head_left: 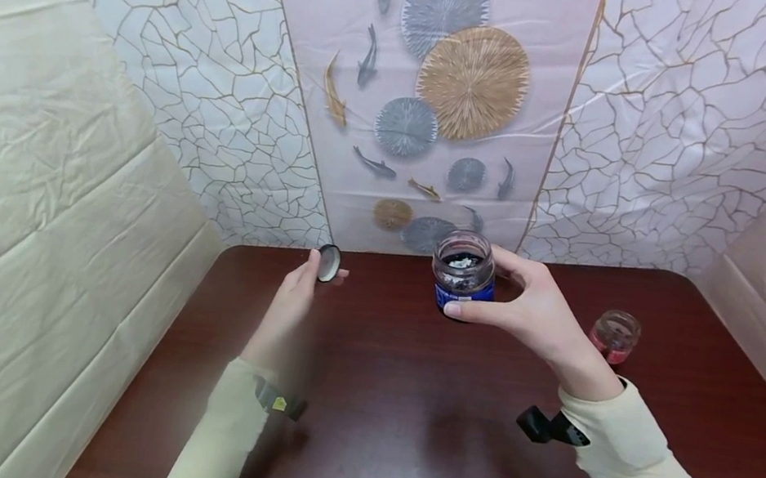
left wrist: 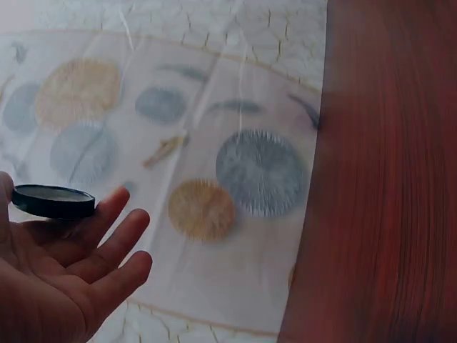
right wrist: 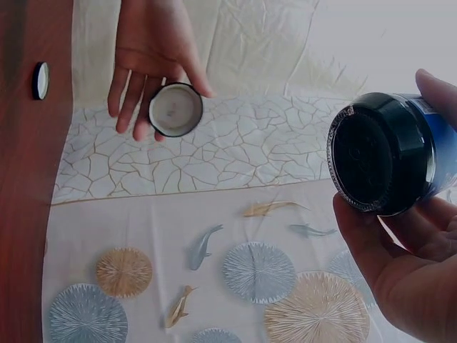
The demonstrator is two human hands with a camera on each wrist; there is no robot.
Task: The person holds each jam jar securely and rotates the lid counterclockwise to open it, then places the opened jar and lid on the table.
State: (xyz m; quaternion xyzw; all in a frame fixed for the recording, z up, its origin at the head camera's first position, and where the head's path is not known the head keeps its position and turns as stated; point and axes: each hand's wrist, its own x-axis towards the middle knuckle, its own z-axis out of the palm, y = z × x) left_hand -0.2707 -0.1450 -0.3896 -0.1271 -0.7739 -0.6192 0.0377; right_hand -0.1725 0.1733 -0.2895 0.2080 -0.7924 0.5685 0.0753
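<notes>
My left hand (head_left: pixel 296 292) pinches a round jar lid (head_left: pixel 329 263) between thumb and fingers. Its rim is dark, and the pale inner side faces the right wrist camera, where the lid (right wrist: pixel 176 109) shows whole. In the left wrist view the other fingers are spread beside the lid (left wrist: pixel 53 201). My right hand (head_left: pixel 528 309) grips a glass jar (head_left: pixel 463 276) with a blue label, held tilted above the table. The jar's mouth is uncovered, with dark contents and something whitish inside. Its dark base (right wrist: pixel 364 153) faces the right wrist camera.
A second glass jar (head_left: pixel 614 337) with a red label stands on the dark wooden table (head_left: pixel 383 437), to the right. Another lid (right wrist: pixel 41 81) lies on the table in the right wrist view. Patterned cloth (head_left: pixel 405 193) hangs behind the table, with plain cloth at the sides.
</notes>
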